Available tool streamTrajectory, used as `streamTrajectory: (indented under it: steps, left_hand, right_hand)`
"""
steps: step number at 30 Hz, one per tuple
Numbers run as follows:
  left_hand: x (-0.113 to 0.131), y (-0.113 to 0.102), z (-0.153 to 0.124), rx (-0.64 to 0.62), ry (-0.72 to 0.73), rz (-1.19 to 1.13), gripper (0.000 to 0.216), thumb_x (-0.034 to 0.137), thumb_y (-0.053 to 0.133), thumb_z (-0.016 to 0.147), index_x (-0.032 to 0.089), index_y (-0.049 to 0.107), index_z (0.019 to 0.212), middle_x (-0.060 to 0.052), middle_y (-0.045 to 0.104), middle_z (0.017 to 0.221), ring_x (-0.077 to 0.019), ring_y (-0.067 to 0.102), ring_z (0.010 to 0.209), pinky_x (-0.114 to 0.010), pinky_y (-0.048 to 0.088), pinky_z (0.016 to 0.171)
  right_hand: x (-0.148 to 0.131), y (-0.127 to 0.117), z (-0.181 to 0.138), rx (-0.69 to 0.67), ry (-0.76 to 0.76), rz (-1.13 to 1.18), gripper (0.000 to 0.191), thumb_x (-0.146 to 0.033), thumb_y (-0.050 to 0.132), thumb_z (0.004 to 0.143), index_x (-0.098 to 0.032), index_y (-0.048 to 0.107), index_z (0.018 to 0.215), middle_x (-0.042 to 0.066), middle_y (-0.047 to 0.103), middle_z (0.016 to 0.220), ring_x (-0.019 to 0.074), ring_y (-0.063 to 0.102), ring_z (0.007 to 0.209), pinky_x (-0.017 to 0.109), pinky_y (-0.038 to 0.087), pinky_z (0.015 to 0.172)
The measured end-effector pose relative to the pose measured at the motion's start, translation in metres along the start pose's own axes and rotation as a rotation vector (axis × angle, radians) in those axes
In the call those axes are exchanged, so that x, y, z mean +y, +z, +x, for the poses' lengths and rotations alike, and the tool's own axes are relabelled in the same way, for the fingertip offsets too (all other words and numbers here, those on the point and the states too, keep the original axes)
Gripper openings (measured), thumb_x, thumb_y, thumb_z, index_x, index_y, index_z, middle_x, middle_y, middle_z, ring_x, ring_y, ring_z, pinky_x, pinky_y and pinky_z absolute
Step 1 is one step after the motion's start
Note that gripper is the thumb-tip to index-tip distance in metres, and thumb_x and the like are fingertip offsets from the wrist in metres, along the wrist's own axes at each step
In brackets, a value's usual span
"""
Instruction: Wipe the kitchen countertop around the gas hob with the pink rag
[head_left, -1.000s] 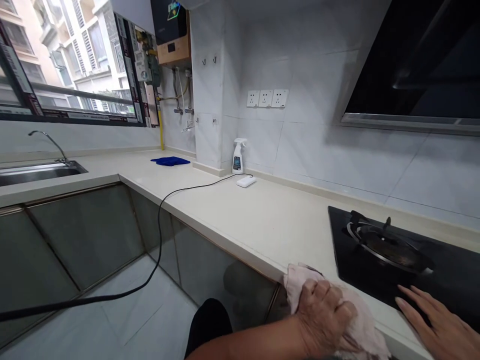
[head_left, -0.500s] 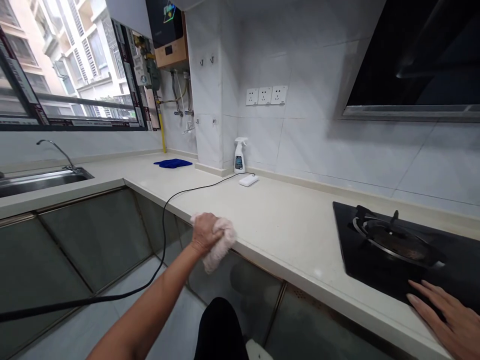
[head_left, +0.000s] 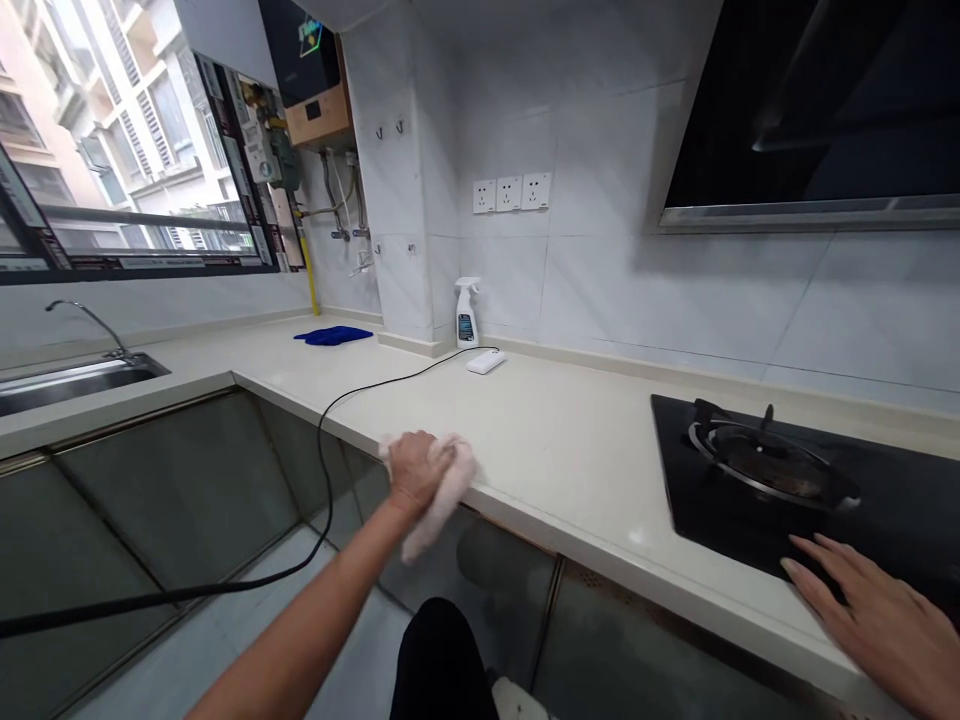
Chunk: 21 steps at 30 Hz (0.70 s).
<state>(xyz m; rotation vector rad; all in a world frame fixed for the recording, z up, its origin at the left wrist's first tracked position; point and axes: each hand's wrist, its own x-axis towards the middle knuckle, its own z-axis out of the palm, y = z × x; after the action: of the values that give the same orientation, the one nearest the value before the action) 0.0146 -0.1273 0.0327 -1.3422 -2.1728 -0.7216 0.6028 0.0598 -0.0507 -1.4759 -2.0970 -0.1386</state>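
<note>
My left hand (head_left: 417, 468) is closed around a pale pink cloth (head_left: 448, 492) at the front edge of the cream countertop (head_left: 555, 440). Part of the cloth hangs down over the edge, and it is slightly blurred. Over on the right, my right hand (head_left: 874, 605) lies with fingers spread, its fingertips on the front corner of the black gas stove (head_left: 739, 545). Nothing is held in it.
A white spray bottle (head_left: 466, 318) stands by the wall, with a white power bank-like box (head_left: 486, 362) near it. From that box a black cable (head_left: 321, 470) droops over the counter edge. A blue cloth (head_left: 334, 335) lies farther back; a sink (head_left: 82, 382) is at left.
The view has turned a little to the right, so the room's fixtures appear farther left. My left hand, still gripping the cloth, has shifted slightly along the counter edge. My right hand stays by the stove.
</note>
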Motion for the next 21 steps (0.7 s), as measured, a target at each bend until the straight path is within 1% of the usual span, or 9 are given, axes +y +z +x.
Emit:
streamTrajectory:
  steps: [2, 5, 6, 8, 10, 12, 15, 18, 21]
  left_hand:
    - [0.061, 0.014, -0.027, 0.016, 0.095, -0.057, 0.039, 0.056, 0.05, 0.094, 0.023, 0.062, 0.077, -0.01, 0.068, 0.087, -0.0281, 0.059, 0.089, -0.045, 0.043, 0.085]
    - [0.163, 0.031, -0.065, 0.123, 0.281, -0.243, 0.046, 0.068, 0.058, 0.088, 0.024, 0.065, 0.075, -0.011, 0.065, 0.077, -0.0297, 0.058, 0.081, -0.049, 0.042, 0.076]
    - [0.195, 0.034, -0.074, 0.096, 0.338, -0.284, 0.049, 0.072, 0.061, 0.083, 0.024, 0.065, 0.074, -0.011, 0.064, 0.074, -0.0297, 0.059, 0.079, -0.051, 0.043, 0.075]
    - [0.25, 0.034, -0.089, -0.029, 0.466, -0.339, 0.054, 0.078, 0.063, 0.079, 0.024, 0.068, 0.078, -0.011, 0.066, 0.076, -0.0303, 0.061, 0.081, -0.053, 0.045, 0.077]
    - [0.286, 0.029, -0.095, -0.151, 0.549, -0.371, 0.058, 0.081, 0.062, 0.08, 0.024, 0.071, 0.087, -0.012, 0.07, 0.083, -0.031, 0.063, 0.087, -0.055, 0.047, 0.084]
    - [0.302, 0.021, -0.094, -0.244, 0.59, -0.389, 0.062, 0.082, 0.061, 0.081, 0.023, 0.072, 0.093, -0.011, 0.072, 0.089, -0.0316, 0.065, 0.092, -0.056, 0.047, 0.091]
    - [0.296, 0.01, -0.079, -0.366, 0.608, -0.376, 0.065, 0.083, 0.06, 0.081, 0.02, 0.072, 0.096, -0.011, 0.074, 0.093, -0.0331, 0.068, 0.096, -0.054, 0.049, 0.091]
    - [0.268, 0.004, -0.046, -0.53, 0.535, -0.289, 0.064, 0.081, 0.057, 0.085, 0.022, 0.072, 0.103, -0.011, 0.076, 0.106, -0.0327, 0.069, 0.103, -0.048, 0.049, 0.09]
    - [0.225, 0.006, 0.001, -0.637, 0.33, -0.138, 0.057, 0.075, 0.056, 0.089, 0.025, 0.07, 0.112, -0.009, 0.075, 0.12, -0.0313, 0.067, 0.114, -0.044, 0.048, 0.095]
  right_hand:
    - [-0.004, -0.002, 0.0, -0.051, -0.01, 0.003, 0.079, -0.076, 0.031, 0.09, -0.022, 0.067, 0.136, 0.012, 0.058, 0.15, 0.037, 0.046, 0.146, 0.065, 0.034, 0.119]
    - [-0.01, -0.005, 0.0, -0.058, -0.002, -0.017, 0.08, -0.075, 0.03, 0.091, -0.021, 0.064, 0.139, 0.012, 0.055, 0.153, 0.0358, 0.042, 0.149, 0.064, 0.03, 0.123]
    - [-0.012, -0.005, 0.0, -0.051, 0.004, -0.024, 0.081, -0.075, 0.029, 0.091, -0.02, 0.065, 0.139, 0.012, 0.056, 0.152, 0.0353, 0.042, 0.149, 0.063, 0.03, 0.123]
    - [-0.013, -0.006, 0.0, -0.038, 0.011, -0.032, 0.082, -0.075, 0.027, 0.09, -0.02, 0.065, 0.138, 0.011, 0.057, 0.151, 0.0339, 0.043, 0.148, 0.061, 0.03, 0.123]
    - [-0.013, -0.005, 0.0, -0.035, 0.008, -0.031, 0.082, -0.074, 0.025, 0.089, -0.02, 0.065, 0.138, 0.011, 0.057, 0.151, 0.0329, 0.043, 0.148, 0.059, 0.032, 0.123]
    - [-0.011, -0.005, 0.0, -0.036, -0.001, -0.022, 0.081, -0.073, 0.025, 0.089, -0.022, 0.065, 0.137, 0.011, 0.058, 0.15, 0.0325, 0.044, 0.148, 0.058, 0.032, 0.123]
    - [-0.01, -0.006, 0.0, -0.048, -0.009, -0.011, 0.078, -0.073, 0.027, 0.088, -0.025, 0.065, 0.137, 0.01, 0.058, 0.151, 0.0321, 0.043, 0.149, 0.057, 0.03, 0.124]
    - [-0.012, -0.01, 0.0, -0.08, 0.008, 0.001, 0.078, -0.073, 0.028, 0.088, -0.025, 0.065, 0.138, 0.009, 0.056, 0.153, 0.0314, 0.04, 0.151, 0.057, 0.029, 0.125]
    - [-0.016, -0.013, 0.0, -0.094, 0.02, 0.02, 0.079, -0.072, 0.027, 0.089, -0.024, 0.064, 0.139, 0.009, 0.055, 0.154, 0.0306, 0.039, 0.151, 0.057, 0.028, 0.125]
